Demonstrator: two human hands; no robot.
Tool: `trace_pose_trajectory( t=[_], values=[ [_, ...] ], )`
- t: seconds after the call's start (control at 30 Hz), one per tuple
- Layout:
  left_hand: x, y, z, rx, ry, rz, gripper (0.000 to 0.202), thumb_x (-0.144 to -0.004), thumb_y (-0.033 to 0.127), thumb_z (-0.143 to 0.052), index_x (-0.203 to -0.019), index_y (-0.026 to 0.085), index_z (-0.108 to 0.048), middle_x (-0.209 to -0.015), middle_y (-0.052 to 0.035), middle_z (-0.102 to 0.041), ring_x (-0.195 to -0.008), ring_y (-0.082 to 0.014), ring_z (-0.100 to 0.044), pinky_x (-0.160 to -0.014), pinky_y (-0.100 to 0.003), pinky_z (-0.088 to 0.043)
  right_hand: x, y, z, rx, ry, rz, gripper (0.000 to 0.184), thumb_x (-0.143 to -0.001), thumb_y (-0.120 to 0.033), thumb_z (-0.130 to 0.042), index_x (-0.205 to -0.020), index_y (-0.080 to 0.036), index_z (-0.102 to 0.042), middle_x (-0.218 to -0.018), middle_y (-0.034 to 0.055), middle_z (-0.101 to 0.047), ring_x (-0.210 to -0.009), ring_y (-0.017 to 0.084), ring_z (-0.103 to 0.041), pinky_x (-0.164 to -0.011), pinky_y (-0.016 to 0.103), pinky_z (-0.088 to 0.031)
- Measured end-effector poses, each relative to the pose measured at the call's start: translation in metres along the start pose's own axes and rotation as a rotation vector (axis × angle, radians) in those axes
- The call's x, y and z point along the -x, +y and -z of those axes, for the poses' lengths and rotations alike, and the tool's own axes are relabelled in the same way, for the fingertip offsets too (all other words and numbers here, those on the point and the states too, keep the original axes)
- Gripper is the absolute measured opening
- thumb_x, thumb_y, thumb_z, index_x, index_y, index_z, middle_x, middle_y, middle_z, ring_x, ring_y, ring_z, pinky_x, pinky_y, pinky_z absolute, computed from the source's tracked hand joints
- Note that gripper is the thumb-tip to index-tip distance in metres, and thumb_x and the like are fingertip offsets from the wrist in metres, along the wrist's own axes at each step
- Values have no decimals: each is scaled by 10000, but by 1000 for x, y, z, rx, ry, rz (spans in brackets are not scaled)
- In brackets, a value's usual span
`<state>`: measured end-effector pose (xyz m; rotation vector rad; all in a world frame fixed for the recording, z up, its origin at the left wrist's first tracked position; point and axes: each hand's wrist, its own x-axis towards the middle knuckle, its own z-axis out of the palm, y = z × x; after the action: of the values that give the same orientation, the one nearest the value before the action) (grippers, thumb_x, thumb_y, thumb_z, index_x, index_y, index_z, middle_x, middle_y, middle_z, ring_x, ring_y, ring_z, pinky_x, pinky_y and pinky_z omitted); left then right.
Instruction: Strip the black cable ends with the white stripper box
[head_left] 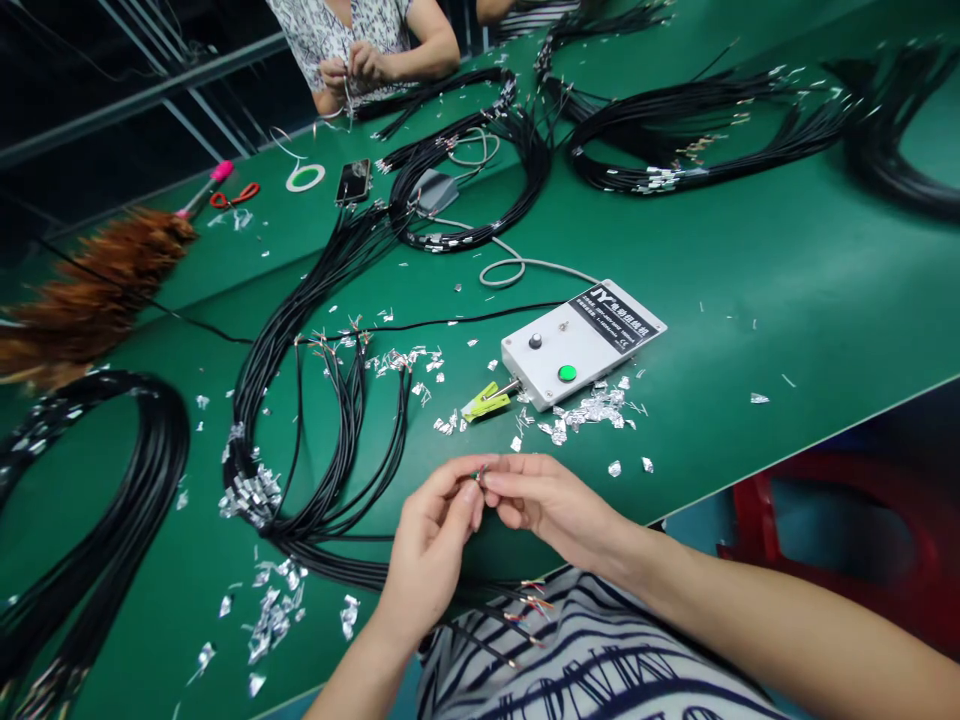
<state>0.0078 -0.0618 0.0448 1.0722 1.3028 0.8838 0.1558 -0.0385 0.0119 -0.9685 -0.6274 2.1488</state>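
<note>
Close to the table's front edge, my left hand (429, 548) pinches the end of a black cable (367, 538), which runs in from the left. The fingertips of my right hand (541, 497) are closed on the thin wires at that end and meet the left fingertips. The wires are mostly covered by the fingers. A bundle of black cables (322, 562) passes beneath my left hand, its stripped, coloured wire ends (536, 603) lying by the striped shirt. Beyond my hands sits a grey-white control box (544, 350) with a green button and a yellow-green clip (486, 402) at its front.
Foil scraps (592, 412) litter the green table (720, 330). Coiled black cables (161, 470) lie left, with more coils (675, 180) behind. A feather duster (112, 280), red scissors (236, 196), tape roll (305, 178) and phone (354, 182) are at back left. Another person's hands (360, 65) work opposite.
</note>
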Motion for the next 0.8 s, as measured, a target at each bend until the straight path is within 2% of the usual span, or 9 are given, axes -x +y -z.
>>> trace_pose_trajectory(
  t=[0.07, 0.17, 0.27, 0.37, 0.43, 0.6, 0.67, 0.73, 0.8],
  values=[
    [-3, -2, -2, 56, 13, 2, 251, -822, 371, -683, -960, 161, -690, -751, -20, -609, -521, -70, -445, -443, -181, -345, -1, 1, -2, 80, 20, 55, 261, -698, -385, -774, -717, -160, -644, -605, -41, -587, -474, 52, -480, -474, 193, -369],
    [-6, -9, -7, 125, 159, -36, 229, -793, 380, -720, -853, 164, -668, -872, -26, -615, -446, -22, -382, -391, -180, -285, 0, -1, -3, 293, 74, 200, 210, -742, -354, -721, -723, -179, -606, -599, -54, -555, -479, 71, -492, -492, 214, -405],
    [-6, -15, -13, 142, 271, -45, 242, -829, 405, -684, -853, 171, -629, -774, 7, -587, -432, -26, -379, -401, -180, -279, 2, -4, -1, 553, 105, 322, 155, -829, -312, -621, -740, -188, -594, -620, -36, -563, -527, 96, -521, -513, 230, -419],
    [-6, -16, -13, 73, 253, -46, 271, -838, 432, -671, -826, 174, -591, -575, 64, -457, -448, -53, -361, -418, -177, -263, 3, -9, 8, 836, 109, 517, 142, -885, -255, -562, -774, -188, -619, -704, 4, -621, -617, 122, -561, -566, 248, -432],
    [-7, -15, -11, 36, 229, -50, 289, -838, 443, -667, -796, 175, -568, -534, 76, -405, -459, -65, -355, -426, -180, -264, 3, -15, 17, 979, 89, 609, 156, -924, -245, -534, -828, -188, -643, -779, 30, -664, -684, 141, -597, -620, 266, -451],
    [-11, -15, -9, -30, 197, -64, 235, -864, 389, -622, -788, 176, -557, -565, 61, -445, -475, -80, -386, -438, -188, -307, 1, -29, 25, 1441, 61, 815, 243, -949, -354, -582, -1080, -170, -669, -1004, 101, -729, -813, 205, -659, -724, 332, -419],
    [-12, -16, -8, -120, 178, -120, 174, -888, 320, -581, -788, 178, -565, -619, 36, -493, -515, -96, -441, -468, -200, -352, -1, -31, 23, 1626, -6, 919, 239, -974, -347, -545, -979, -167, -702, -905, 87, -741, -782, 201, -655, -688, 323, -366],
    [-13, -18, -5, -277, 161, -241, 152, -906, 244, -538, -772, 182, -576, -689, 3, -546, -604, -122, -514, -545, -221, -416, -4, -32, 21, 1750, -65, 988, 313, -1011, -287, -470, -837, -174, -705, -755, 50, -721, -686, 169, -626, -645, 314, -314],
    [-15, -20, -1, -428, 157, -380, 174, -910, 185, -503, -757, 185, -585, -740, -21, -581, -698, -147, -561, -638, -245, -454, -7, -34, 22, 1828, -74, 1043, 360, -1022, -245, -435, -775, -179, -689, -686, 25, -697, -623, 147, -590, -629, 312, -286]
  ],
)
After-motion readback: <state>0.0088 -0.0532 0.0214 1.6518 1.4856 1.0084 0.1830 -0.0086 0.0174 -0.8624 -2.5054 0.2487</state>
